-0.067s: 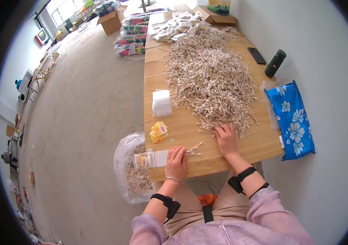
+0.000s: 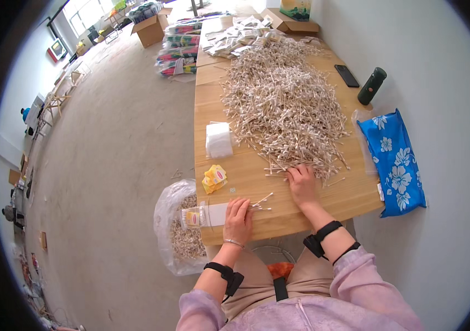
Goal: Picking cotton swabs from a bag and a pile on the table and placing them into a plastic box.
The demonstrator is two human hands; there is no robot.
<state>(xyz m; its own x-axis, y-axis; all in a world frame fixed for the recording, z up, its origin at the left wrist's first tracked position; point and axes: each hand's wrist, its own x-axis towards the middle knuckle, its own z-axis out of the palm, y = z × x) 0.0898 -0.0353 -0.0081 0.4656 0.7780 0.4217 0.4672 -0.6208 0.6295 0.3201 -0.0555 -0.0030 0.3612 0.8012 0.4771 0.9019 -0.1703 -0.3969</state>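
A broad heap of cotton swabs [image 2: 284,99] covers the middle of the wooden table. My right hand [image 2: 303,186] is at its near edge, fingers bent together on a few swabs, some of whose ends stick out to its left. My left hand [image 2: 238,217] rests near the table's front edge, closed around a small bunch of cotton swabs [image 2: 263,203] whose tips poke out to the right. Beside it on the left lies a white strip [image 2: 216,214]. At the strip's far end is a clear packet of swabs [image 2: 192,217] with a yellow label, at the table's left edge.
Yellow cards [image 2: 214,177] and a stack of white bags [image 2: 219,139] lie along the left side. A lined bin of swabs [image 2: 185,243] stands below the table's left edge. To the right are a phone [image 2: 346,75], a dark bottle [image 2: 372,86] and a blue flowered pack [image 2: 394,163].
My right hand has shifted slightly farther away and to the left, into the edge of the heap. My left hand has stayed almost still.
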